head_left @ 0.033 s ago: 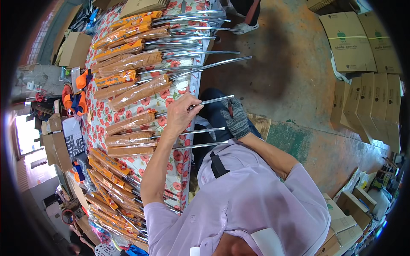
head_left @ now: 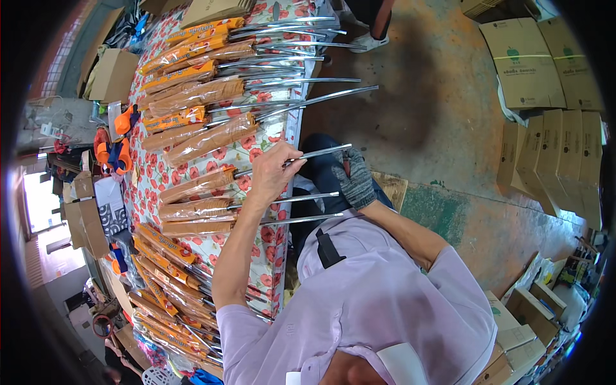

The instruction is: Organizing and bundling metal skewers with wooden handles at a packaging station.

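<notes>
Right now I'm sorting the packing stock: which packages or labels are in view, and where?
Flat cardboard cartons: floor, upper right; tan, green marks.
Wrapped tool bundles: flowered table; brown-orange sleeves, steel rods.
Open brown box: upper left, past the table.
Small cartons: lower right; tan.

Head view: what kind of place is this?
Likely a small packing workshop: a flower-print table covered in wrapped bundles of metal rods, flat cardboard boxes on a bare concrete floor.

The counter [head_left: 280, 239], under a red-flowered cloth [head_left: 224, 153], carries rows of wrapped orange-handled tools [head_left: 199, 138], their metal rods [head_left: 301, 102] overhanging its right edge.
</notes>
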Demonstrator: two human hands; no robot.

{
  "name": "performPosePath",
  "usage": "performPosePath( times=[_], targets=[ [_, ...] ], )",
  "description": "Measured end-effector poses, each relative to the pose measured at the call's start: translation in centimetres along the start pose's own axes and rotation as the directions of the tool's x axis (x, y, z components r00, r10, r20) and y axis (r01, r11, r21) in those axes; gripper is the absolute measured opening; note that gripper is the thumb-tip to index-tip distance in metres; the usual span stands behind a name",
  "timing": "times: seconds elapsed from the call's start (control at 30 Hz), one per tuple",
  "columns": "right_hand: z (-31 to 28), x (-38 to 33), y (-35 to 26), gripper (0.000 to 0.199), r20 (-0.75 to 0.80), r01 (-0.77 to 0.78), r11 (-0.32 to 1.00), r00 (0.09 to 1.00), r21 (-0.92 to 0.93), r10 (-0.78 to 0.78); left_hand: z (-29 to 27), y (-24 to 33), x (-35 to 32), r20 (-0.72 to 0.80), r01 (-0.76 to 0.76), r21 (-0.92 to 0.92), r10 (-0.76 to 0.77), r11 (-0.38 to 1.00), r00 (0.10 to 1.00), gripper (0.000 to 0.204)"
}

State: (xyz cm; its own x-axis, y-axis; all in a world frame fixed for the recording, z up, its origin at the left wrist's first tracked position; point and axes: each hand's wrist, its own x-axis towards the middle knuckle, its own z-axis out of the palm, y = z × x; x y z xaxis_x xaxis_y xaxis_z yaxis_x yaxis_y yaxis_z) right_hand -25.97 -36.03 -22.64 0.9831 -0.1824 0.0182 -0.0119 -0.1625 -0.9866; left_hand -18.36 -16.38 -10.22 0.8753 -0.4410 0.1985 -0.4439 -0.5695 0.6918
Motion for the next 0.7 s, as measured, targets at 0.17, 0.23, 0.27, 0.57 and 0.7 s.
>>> performPosePath(
  times=[0.17, 0.23, 0.27, 0.57, 0.7],
  targets=[
    [-0.3, -0.3, -0.2, 0.042, 0.022, 0.061, 0.995, 0.998, -0.081, -0.059, 0.3, -0.1, -0.5, -0.037, -0.145, 0.113, 0.15, 0.983, 0.988, 0.023],
    [-0.4, -0.4, -0.5, 0.045, 0.047, 0.098, 0.985, 0.995, -0.141, -0.092, 0.5, -0.1, -0.8, -0.067, -0.205, 0.19, 0.221, 0.96, 0.973, 0.025],
    [-0.4, -0.3, -0.4, 0.045, 0.048, 0.099, 0.985, 0.995, -0.141, -0.093, 0.6, -0.2, -0.8, -0.068, -0.205, 0.191, 0.221, 0.96, 0.973, 0.025],
    [0.1, -0.3, 0.3, 0.038, 0.033, 0.102, 0.991, 0.994, -0.084, -0.1, 0.5, 1.2, -0.5, -0.049, -0.161, 0.255, 0.179, 0.953, 0.983, 0.027],
    [-0.1, -0.5, 0.7, 0.044, 0.05, 0.096, 0.988, 0.995, -0.121, -0.09, 0.6, 1.1, -0.5, -0.014, -0.134, 0.226, 0.141, 0.965, 0.99, 0.02]
  ],
)
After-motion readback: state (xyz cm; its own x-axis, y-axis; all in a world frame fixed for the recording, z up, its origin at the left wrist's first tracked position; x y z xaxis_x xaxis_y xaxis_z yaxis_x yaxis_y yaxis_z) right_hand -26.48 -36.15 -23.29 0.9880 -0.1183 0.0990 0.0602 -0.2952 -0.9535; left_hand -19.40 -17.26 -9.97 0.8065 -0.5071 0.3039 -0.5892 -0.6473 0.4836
